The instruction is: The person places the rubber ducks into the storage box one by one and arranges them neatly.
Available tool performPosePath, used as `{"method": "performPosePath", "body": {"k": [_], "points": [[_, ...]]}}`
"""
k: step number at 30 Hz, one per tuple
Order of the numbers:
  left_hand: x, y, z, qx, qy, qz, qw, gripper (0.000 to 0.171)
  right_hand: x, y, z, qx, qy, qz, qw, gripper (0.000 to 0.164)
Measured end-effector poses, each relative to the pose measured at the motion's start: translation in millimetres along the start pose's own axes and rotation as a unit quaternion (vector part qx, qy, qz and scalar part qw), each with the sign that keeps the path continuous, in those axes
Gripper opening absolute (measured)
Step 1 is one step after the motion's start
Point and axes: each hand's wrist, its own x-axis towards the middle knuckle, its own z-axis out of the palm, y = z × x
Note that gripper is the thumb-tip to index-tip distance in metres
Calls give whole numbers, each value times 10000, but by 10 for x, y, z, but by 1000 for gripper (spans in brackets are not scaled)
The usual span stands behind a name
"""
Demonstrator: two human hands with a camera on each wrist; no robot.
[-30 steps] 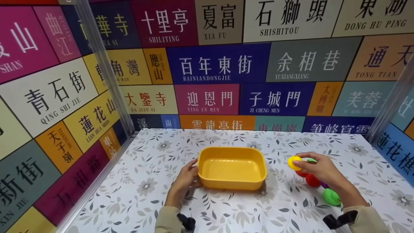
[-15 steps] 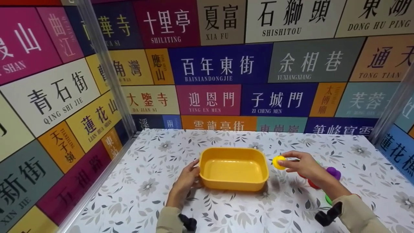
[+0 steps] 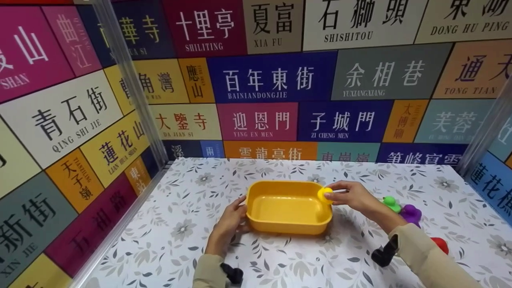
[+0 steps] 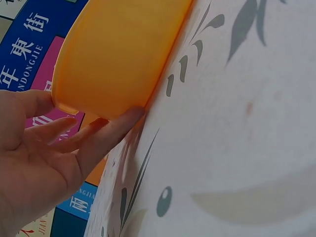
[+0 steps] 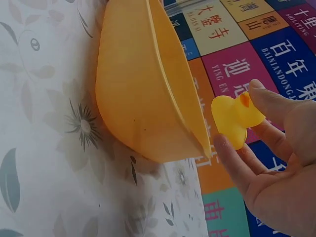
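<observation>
The yellow duck (image 3: pixel 324 194), pinched by the right hand (image 3: pixel 353 195), moved left across frame; only my right-wrist view shows its beak (image 5: pixel 245 99). Left hand (image 3: pixel 232 218) spreads against the tub (image 3: pixel 289 228).

Our left hand (image 4: pixel 49 160) keeps its thumb apart from nearly straight fingers. Our right hand (image 5: pixel 281 190) pinches between thumb and fingertips, its rear fingers perhaps slightly bent.

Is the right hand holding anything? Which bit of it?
The right hand holds a small, rounded, yellow, plastic-looking toy duck, its fingers gripping near the orange beak and on the body's opposite side.
</observation>
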Motion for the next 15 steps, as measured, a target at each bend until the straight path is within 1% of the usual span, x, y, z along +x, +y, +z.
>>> {"method": "performPosePath", "body": {"k": [2, 10, 15], "points": [[-6, 5, -2, -58, -60, 27, 10000, 54, 48, -24, 34, 54, 5, 12, 10000, 57], [-18, 33, -1, -110, 3, -126, 9999, 52, 230, -133, 182, 191, -63, 69, 9998, 56], [-21, 38, -11, -108, 21, -213, 9997, 52, 320, -164, 314, 260, -127, 112, 9995, 55]]}}
